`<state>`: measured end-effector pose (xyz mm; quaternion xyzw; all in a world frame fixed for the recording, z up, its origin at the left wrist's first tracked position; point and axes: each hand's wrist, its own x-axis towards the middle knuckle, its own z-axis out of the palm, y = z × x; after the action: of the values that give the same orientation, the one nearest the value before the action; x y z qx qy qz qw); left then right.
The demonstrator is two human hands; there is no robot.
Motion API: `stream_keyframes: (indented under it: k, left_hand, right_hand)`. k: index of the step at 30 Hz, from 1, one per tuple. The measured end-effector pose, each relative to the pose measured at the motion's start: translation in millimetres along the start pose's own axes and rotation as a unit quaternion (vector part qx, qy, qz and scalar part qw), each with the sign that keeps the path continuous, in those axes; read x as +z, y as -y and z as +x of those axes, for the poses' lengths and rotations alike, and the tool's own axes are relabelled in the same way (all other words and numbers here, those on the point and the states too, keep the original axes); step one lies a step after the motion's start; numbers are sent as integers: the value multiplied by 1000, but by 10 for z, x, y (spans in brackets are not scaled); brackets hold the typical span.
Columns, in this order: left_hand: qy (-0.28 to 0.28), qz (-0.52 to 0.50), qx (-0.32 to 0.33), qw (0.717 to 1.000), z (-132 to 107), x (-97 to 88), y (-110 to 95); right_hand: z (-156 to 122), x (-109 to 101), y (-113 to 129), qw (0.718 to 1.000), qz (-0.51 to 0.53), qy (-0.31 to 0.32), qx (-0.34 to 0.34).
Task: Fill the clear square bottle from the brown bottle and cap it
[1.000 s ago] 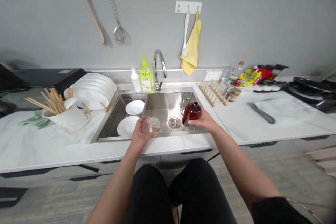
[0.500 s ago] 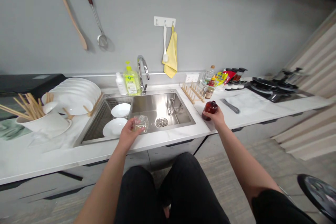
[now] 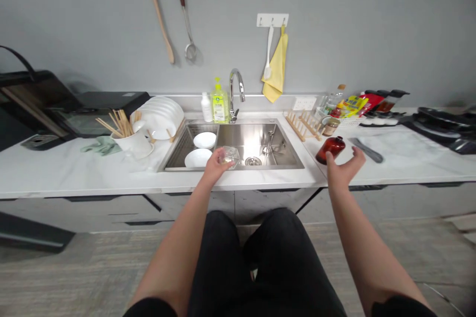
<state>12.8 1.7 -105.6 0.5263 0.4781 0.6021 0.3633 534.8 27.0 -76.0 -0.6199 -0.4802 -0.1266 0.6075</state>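
Note:
Over the front of the steel sink [image 3: 241, 144], my left hand [image 3: 215, 164] grips a small clear glass cup [image 3: 229, 157], fingers wrapped round its left side. An amber bottle [image 3: 330, 150] without a cap stands on the counter right of the sink, its neck leaning right in view. Just in front of it is my right hand [image 3: 342, 171], thumb and fingers spread apart and nothing held. Whether the thumb touches the bottle I cannot tell. White bowls [image 3: 199, 158] sit in the sink's left rack, close to my left hand.
Behind the sink are a chrome faucet [image 3: 236, 90], a green soap bottle [image 3: 219, 105] and a white bottle [image 3: 207, 107]. A wooden rack [image 3: 303, 125], a jar [image 3: 330, 127] and grey tongs [image 3: 366, 150] lie around the amber bottle. Plates [image 3: 163, 115] and a chopstick holder [image 3: 134, 142] stand left.
My right hand has let go of the amber bottle and opened its fingers. The left hand still holds the glass cup. The view has turned left.

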Motion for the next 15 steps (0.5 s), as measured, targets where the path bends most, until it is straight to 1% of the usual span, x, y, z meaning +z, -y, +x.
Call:
stream_keyframes:
  k: [1,2,3,4,5,6,7,8,9,11,13,15]
  left_hand:
    - [4,-6,3,1000,7,-5,18]
    - [10,-13,6,1000,14,-8,30]
    - [16,-19,8,1000,19,-10,37]
    - [22,-24,10,999,22,-11,39]
    - [28,-28,11,999,24,-11,36]
    - [35,-31,10,999,22,-10,29]
    - [43,-32,8,999,17,-9,19]
    - [52,-32,5,998,9,-7,7]
    - [62,-31,1,998,-3,-3,-6]
    - [82,-25,-7,996,-33,8,-30]
    - [95,-19,-11,995,-65,22,-47]
    - [105,-13,-11,994,-89,34,-53]
  right_hand:
    - [-140,6,139,1000,10,10,-17]
    - [-292,34,304,998,29,54,-26]
    - [-452,87,489,990,61,121,-35]
    - [-613,164,688,972,101,207,-48]
    - [-769,264,892,943,146,294,-59]
    - [-914,381,1092,908,191,367,-64]
    - [-1044,511,1282,877,229,419,-58]
    - [-1156,645,1457,851,258,456,-41]
    - [-1249,777,1613,831,276,483,-17]
    - [-1379,1010,1855,787,300,539,18]
    - [-1455,1174,2000,765,305,566,39]
    - [-1500,1258,2056,763,304,569,47]
